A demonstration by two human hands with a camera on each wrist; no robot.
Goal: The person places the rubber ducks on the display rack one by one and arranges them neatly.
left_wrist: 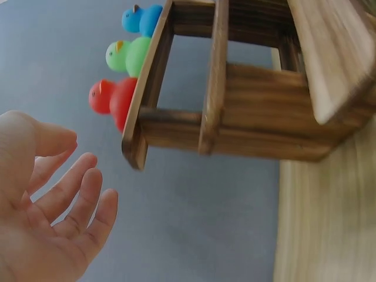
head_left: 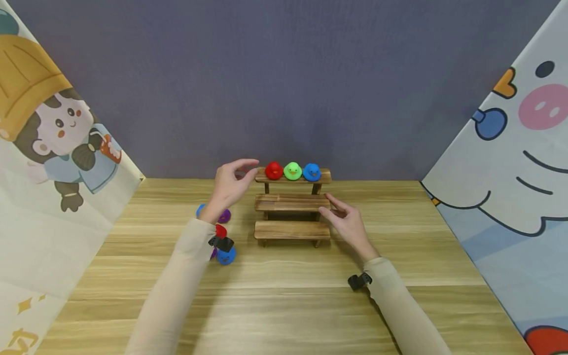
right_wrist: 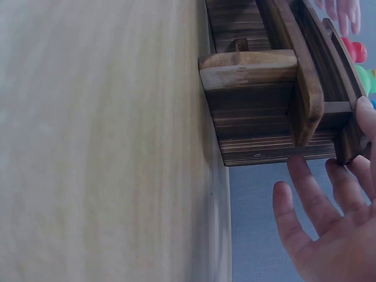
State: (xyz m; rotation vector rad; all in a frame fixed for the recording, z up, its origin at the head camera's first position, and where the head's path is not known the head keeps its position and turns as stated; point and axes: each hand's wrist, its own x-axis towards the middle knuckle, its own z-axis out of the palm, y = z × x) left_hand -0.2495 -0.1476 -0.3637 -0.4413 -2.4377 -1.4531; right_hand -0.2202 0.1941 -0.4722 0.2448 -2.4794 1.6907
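A three-step wooden stand stands at the back of the table. On its top step sit a red rubber duck, a green rubber duck and a blue rubber duck, side by side. My left hand hovers off the left end of the top step, near the red duck, fingers loosely bent and holding nothing. At the stand's right side is my right hand, fingers spread; in the right wrist view its fingertips lie at the side edge, and contact is hard to tell.
More small ducks lie left of the stand, partly behind my left forearm, among them a blue duck, a purple one and a red one. A dark grey panel rises behind the table, with printed cartoon panels on both sides.
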